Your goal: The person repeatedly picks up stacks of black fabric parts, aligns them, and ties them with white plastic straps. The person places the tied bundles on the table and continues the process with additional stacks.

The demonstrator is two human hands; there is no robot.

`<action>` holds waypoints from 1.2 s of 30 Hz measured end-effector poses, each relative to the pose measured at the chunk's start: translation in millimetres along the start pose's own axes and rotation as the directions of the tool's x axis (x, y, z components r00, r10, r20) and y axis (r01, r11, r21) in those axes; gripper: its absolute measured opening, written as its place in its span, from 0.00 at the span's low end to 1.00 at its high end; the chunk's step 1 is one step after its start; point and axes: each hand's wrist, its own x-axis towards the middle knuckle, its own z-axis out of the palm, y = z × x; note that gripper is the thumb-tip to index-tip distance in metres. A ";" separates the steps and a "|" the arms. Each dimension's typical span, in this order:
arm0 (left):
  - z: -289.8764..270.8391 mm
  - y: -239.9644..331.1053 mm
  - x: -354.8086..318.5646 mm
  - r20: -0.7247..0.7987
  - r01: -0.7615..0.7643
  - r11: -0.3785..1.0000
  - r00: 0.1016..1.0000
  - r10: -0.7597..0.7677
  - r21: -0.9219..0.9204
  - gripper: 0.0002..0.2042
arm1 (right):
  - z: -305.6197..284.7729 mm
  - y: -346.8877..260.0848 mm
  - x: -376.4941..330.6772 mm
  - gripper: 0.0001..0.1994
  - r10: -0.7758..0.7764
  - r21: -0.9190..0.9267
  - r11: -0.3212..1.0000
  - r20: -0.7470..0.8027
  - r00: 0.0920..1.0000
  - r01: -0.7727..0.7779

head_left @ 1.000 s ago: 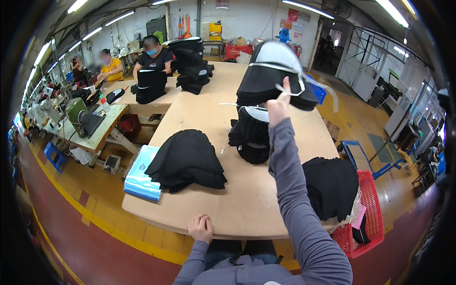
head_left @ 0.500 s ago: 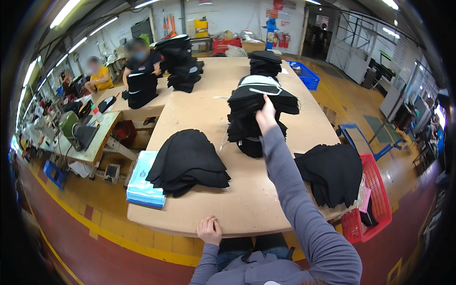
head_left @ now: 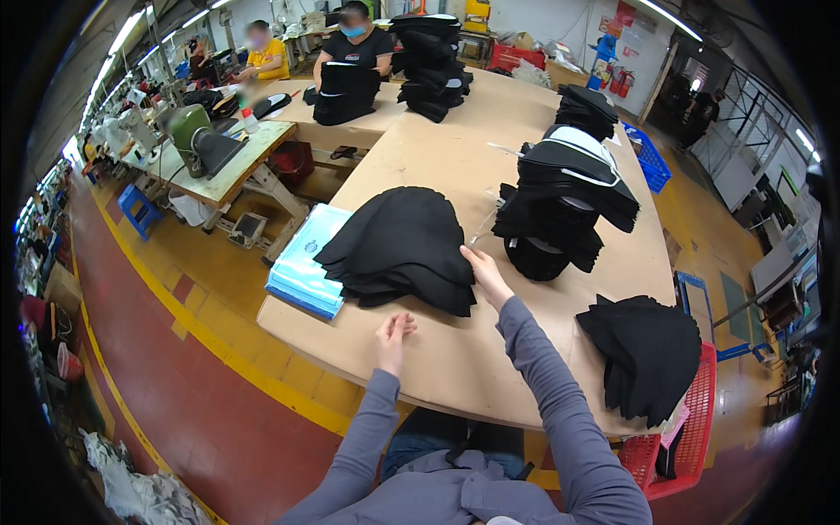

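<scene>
A low pile of black curved fabric pieces (head_left: 401,245) lies on the wooden table (head_left: 455,350) in front of me. My right hand (head_left: 484,274) rests on the pile's right edge, fingers touching the top piece. Flat on the bare tabletop just below the pile lies my left hand (head_left: 393,337), holding nothing. A tall stack of black cap parts with white edging (head_left: 564,197) stands to the right of the pile. Another heap of black fabric pieces (head_left: 647,354) sits at the table's right edge.
A light-blue plastic packet (head_left: 306,273) lies under the pile's left side. More black stacks (head_left: 430,61) stand at the far end, where two seated people work. A red basket (head_left: 691,420) sits at lower right, a machine table (head_left: 206,149) at left.
My right hand has come down from the tall stack at arm's length to the near pile. My head has tilted down and toward the pile. The left hand stays on the table.
</scene>
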 end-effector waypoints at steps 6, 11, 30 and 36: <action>-3.2 -8.8 2.8 -0.021 0.043 0.986 0.999 -0.040 0.164 0.09 | 59.5 -11.3 -7.1 0.35 -0.252 -0.397 0.904 -0.199 0.947 0.158; -3.1 -15.4 3.9 -0.026 0.008 0.992 1.000 -0.004 0.124 0.09 | 48.9 -3.2 2.6 0.41 0.033 -0.044 0.998 -0.180 0.983 -0.042; -94.5 42.6 -33.7 -0.361 -0.057 0.988 0.927 0.106 0.143 0.13 | -26.5 11.4 -185.6 0.39 0.155 0.334 0.935 -0.075 0.985 -0.122; -34.5 47.8 -25.1 0.215 -0.050 0.916 0.976 -0.041 0.399 0.20 | -134.1 59.4 -277.4 0.34 0.029 -0.315 0.942 -0.272 0.962 -0.118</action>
